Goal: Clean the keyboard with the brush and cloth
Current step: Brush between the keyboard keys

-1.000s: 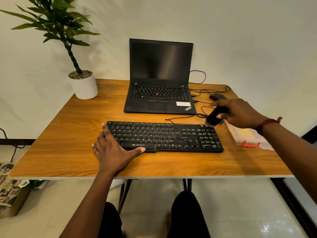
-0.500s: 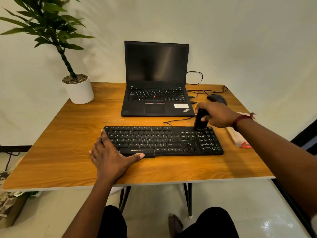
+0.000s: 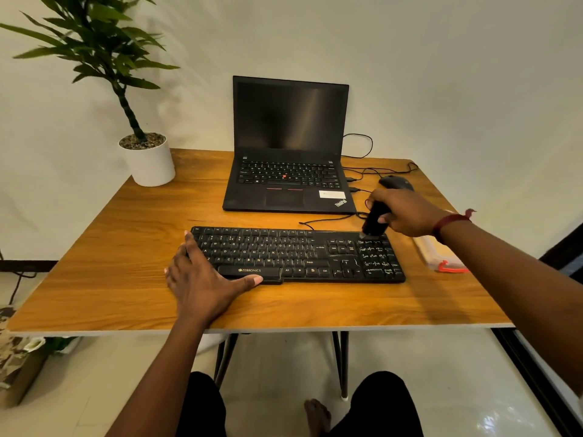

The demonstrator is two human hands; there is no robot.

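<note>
A black keyboard [image 3: 303, 253] lies across the middle of the wooden table [image 3: 126, 279]. My left hand [image 3: 202, 279] rests flat on its front left corner, fingers spread, thumb along the front edge. My right hand [image 3: 407, 211] grips a black brush [image 3: 375, 220] held upright, its bristle end touching the keyboard's far right corner above the number pad. A clear packet with an orange-red edge [image 3: 441, 257], possibly holding the cloth, lies on the table to the right of the keyboard, partly under my right forearm.
An open black laptop [image 3: 288, 152] stands behind the keyboard, cables [image 3: 362, 171] running to its right side. A black mouse [image 3: 396, 182] sits just behind my right hand. A potted plant in a white pot [image 3: 148, 162] occupies the back left corner.
My right hand carried the brush from behind the keyboard's right end down onto its top right corner. The left hand stayed on the keyboard's left end.
</note>
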